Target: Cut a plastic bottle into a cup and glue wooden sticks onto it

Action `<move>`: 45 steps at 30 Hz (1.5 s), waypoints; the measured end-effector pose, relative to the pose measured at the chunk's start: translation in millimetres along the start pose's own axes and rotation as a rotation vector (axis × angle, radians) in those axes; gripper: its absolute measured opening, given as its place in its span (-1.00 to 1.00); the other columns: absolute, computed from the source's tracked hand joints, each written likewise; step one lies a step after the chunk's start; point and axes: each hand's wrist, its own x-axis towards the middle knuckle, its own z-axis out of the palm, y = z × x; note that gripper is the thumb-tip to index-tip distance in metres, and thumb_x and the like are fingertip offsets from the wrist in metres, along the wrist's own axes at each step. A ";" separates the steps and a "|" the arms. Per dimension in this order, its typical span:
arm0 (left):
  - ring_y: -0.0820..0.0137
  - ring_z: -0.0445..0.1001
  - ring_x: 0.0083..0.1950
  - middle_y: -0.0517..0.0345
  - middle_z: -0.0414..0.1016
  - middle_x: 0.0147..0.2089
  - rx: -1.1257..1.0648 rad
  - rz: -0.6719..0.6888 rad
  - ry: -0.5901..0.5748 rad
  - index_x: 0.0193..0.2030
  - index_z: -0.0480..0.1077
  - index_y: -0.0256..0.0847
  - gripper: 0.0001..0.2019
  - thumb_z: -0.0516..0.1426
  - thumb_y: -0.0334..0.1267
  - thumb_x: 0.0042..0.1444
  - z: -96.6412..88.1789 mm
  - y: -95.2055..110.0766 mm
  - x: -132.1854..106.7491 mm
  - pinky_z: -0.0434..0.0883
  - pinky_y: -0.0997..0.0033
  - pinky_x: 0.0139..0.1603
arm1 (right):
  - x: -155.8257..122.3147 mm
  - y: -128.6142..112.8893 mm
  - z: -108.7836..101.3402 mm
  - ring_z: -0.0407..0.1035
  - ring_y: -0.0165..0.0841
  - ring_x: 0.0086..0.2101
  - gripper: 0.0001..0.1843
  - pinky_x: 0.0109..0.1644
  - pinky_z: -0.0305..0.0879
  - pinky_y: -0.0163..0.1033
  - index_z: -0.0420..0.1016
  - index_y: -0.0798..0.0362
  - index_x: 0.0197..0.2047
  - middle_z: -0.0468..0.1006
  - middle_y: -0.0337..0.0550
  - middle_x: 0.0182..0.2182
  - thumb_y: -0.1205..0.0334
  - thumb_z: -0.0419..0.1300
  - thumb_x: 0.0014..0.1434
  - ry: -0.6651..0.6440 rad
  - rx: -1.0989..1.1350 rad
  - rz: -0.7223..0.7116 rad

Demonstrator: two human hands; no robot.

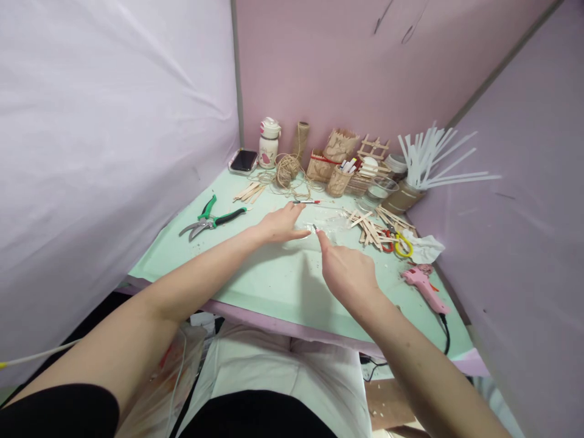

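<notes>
A clear plastic bag or sheet [331, 224] lies on the pale green table top [274, 280]. My left hand [280, 224] rests on its left side, fingers stretched flat and pressing it down. My right hand [347, 271] reaches in from the right with fingers pinched around a small thin dark tool [314, 228], its tip on the plastic. A red-and-black pen [306, 202] lies just beyond my left fingertips.
Green-handled pliers [210, 220] lie at left. A pile of wooden sticks [371, 228], scissors [398, 242] and crumpled tissue [424, 248] sit at right, with a pink glue gun [424, 286] near the front. Phone [243, 160], bottle [269, 143], twine [286, 169], stick crafts and white rods [433, 161] line the back.
</notes>
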 end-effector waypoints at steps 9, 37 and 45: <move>0.06 0.28 0.24 -0.14 0.17 0.28 0.001 -0.026 -0.019 0.33 -0.08 -0.10 -0.23 0.03 0.21 0.07 -1.2 3.9 1.3 0.28 0.11 0.13 | 0.5 6.7 10.2 0.53 -0.16 -0.25 -0.40 -0.22 0.32 -0.14 -0.17 -0.08 0.41 0.59 0.07 -0.25 0.29 -0.18 0.33 0.028 0.053 0.027; 0.02 0.35 0.16 -0.20 0.20 0.24 0.052 0.001 -0.024 0.35 -0.10 -0.16 -0.24 0.01 0.16 0.10 -2.9 11.1 3.8 0.36 0.09 -0.01 | 30.6 -1.8 38.0 0.54 -0.18 -0.20 -0.66 -0.18 0.34 -0.19 0.23 0.20 0.03 0.58 0.24 -0.28 0.18 -0.19 0.38 0.026 0.143 0.119; 0.06 0.32 0.21 -0.19 0.17 0.27 0.009 -0.026 0.011 0.35 -0.12 -0.16 -0.26 0.00 0.13 0.12 3.1 5.2 6.2 0.33 0.14 0.07 | 45.0 -16.4 51.0 0.52 -0.19 -0.17 -0.63 -0.17 0.32 -0.19 0.17 0.17 0.07 0.57 0.24 -0.24 0.12 -0.23 0.39 0.050 0.204 0.130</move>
